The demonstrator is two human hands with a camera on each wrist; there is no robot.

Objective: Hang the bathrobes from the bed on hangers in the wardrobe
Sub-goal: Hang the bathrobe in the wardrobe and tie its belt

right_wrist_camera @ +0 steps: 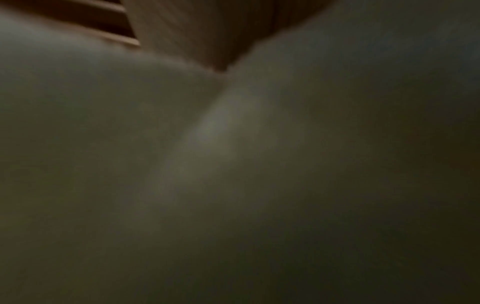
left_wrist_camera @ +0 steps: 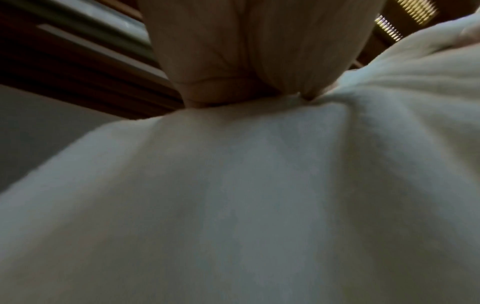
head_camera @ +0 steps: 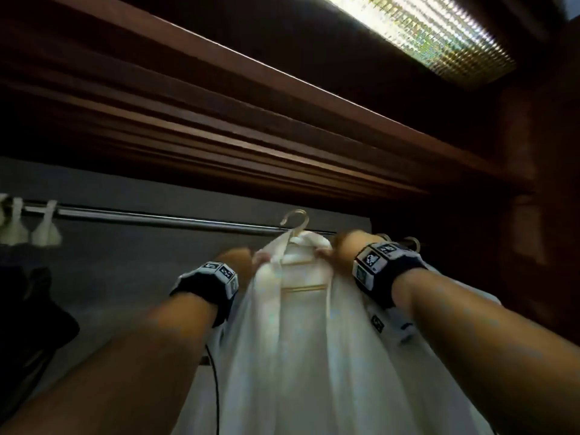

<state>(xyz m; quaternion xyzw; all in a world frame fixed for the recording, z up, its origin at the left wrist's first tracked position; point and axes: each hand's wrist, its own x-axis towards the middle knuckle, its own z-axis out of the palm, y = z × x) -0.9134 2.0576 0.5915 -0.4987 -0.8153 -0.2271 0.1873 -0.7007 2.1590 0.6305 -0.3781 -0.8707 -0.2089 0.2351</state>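
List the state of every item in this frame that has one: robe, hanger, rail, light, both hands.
bathrobe: draped on a hanger, front open.
hanger: hook at the rail; whether it is seated is unclear.
rail: carries two white hangers at the far left.
ceiling light: on.
left hand: grips the robe's shoulder.
right hand: grips the other shoulder.

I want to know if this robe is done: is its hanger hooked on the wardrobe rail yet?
Cannot tell. The hanger hook rises level with the rail, but blur hides whether it rests on it. Both hands grip the bathrobe.
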